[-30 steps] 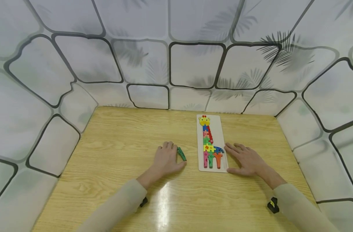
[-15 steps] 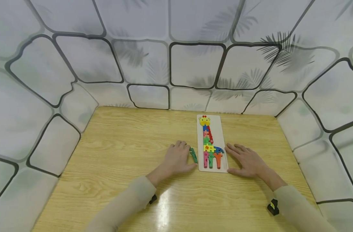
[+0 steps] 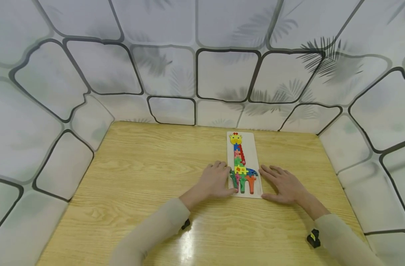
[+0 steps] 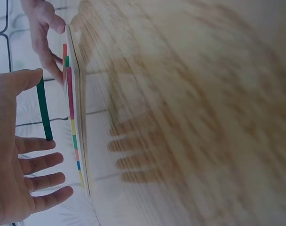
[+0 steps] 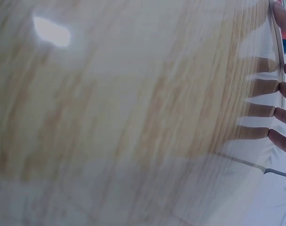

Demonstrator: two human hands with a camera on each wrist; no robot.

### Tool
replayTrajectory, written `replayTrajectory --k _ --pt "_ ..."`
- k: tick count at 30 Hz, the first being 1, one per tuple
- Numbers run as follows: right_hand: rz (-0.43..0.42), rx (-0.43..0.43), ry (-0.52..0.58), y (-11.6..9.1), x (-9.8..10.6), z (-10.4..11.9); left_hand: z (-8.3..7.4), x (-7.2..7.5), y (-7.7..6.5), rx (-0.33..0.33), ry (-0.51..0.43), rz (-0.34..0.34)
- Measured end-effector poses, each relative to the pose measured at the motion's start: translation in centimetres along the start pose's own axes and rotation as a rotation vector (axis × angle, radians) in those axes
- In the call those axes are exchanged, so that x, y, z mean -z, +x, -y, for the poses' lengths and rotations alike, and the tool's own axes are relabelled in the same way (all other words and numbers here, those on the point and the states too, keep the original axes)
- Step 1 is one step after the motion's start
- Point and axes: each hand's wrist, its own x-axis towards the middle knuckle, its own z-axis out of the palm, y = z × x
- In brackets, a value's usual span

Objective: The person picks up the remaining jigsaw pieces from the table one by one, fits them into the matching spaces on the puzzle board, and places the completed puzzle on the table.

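A dark green puzzle piece (image 4: 44, 109) is pinched between the thumb and index finger of my left hand (image 3: 216, 180), lifted above the board in the left wrist view. In the head view the piece overlaps the board's lower left, beside the pink leg piece (image 3: 237, 181). The giraffe puzzle board (image 3: 251, 144) lies flat, with a yellow head piece (image 3: 236, 139) at its far end and colourful neck, body and leg pieces below. My right hand (image 3: 282, 183) rests on the table at the board's right edge, fingers extended, thumb near the lower right corner.
The wooden table (image 3: 149, 155) is glossy and reflects the hands. Patterned fabric walls (image 3: 227, 75) enclose it at the back and both sides. A small black device (image 3: 313, 238) sits at the right wrist.
My left hand has moved right with the green puzzle piece, from the table left of the board to over the board's lower left. The right hand has stayed in place.
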Motion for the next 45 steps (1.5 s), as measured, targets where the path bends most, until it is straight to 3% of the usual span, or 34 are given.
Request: replayTrajectory --k 17,32,45 --pt "0.051 -0.038 0.02 0.1 -0.1 0.0 -1.6 -0.6 2.0 -0.041 0.031 0.016" --pt "0.028 -0.016 0.01 0.0 -0.1 -0.1 -2.7 -0.7 3.2 -0.105 0.088 0.023" --pt "0.03 -0.016 0.019 0.0 -0.2 0.0 -3.7 -1.5 4.0 -0.115 0.097 0.025"
